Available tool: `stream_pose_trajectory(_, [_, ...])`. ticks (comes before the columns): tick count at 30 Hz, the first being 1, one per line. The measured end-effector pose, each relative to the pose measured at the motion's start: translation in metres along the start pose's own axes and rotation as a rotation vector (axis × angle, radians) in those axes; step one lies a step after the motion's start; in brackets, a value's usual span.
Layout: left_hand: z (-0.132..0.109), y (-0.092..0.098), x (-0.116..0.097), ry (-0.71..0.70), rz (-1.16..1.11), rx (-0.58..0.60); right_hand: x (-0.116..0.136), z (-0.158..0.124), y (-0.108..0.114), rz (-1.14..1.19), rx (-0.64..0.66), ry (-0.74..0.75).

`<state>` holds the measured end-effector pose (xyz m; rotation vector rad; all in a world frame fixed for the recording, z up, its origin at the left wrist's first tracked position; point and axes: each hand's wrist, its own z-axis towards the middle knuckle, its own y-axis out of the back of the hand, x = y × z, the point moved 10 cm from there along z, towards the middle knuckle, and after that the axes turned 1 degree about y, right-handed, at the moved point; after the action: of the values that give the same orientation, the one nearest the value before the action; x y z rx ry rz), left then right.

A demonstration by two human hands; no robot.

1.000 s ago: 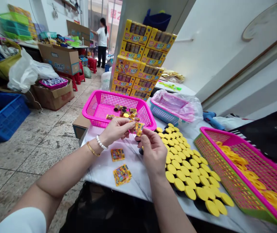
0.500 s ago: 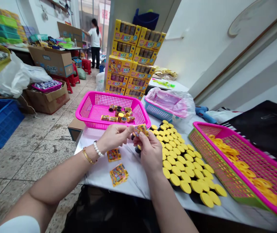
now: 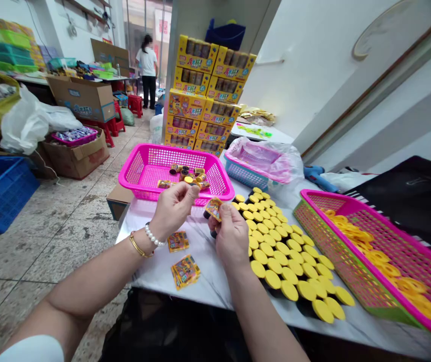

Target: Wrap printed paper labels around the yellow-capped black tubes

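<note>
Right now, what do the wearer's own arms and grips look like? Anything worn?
Left grip: no glove; white bead bracelet at the wrist, gold-coloured bangle nearer the elbow. Short white sleeve visible on that side. Right grip: no glove, nothing worn on the wrist or visible forearm. No cables.

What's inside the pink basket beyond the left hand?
The pink basket holds small printed tubes, one showing a yellow end. What lies directly behind the left hand can't be seen.
</note>
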<state>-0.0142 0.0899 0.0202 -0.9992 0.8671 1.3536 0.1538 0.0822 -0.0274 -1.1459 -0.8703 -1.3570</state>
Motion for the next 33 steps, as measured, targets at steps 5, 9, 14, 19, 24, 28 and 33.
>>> stream_pose_trajectory(5, [-0.007, 0.004, -0.024, -0.116, -0.009, -0.033, 0.009, -0.002, 0.0, -0.094, 0.003, 0.042])
stream_pose_trajectory(9, [-0.009, -0.004, -0.026, -0.13, 0.027, 0.007, 0.022, -0.006, -0.004, -0.17, 0.015, 0.099])
stream_pose_trajectory(14, [-0.009, -0.006, -0.019, -0.096, 0.052, 0.011, 0.025, -0.008, -0.001, -0.253, -0.018, 0.127])
stream_pose_trajectory(19, [-0.012, -0.001, -0.033, -0.218, 0.142, -0.024, 0.024, -0.007, 0.003, -0.329, -0.052, 0.115])
stream_pose_trajectory(24, [-0.014, -0.002, -0.042, -0.307, 0.228, -0.027, 0.028, -0.008, 0.0, -0.367, -0.037, 0.155])
stream_pose_trajectory(28, [-0.021, -0.002, -0.053, -0.408, 0.272, -0.068, 0.031, -0.01, 0.001, -0.413, -0.052, 0.198])
stream_pose_trajectory(33, [-0.022, 0.0, -0.056, -0.437, 0.316, -0.107, 0.034, -0.01, 0.0, -0.451, -0.043, 0.242])
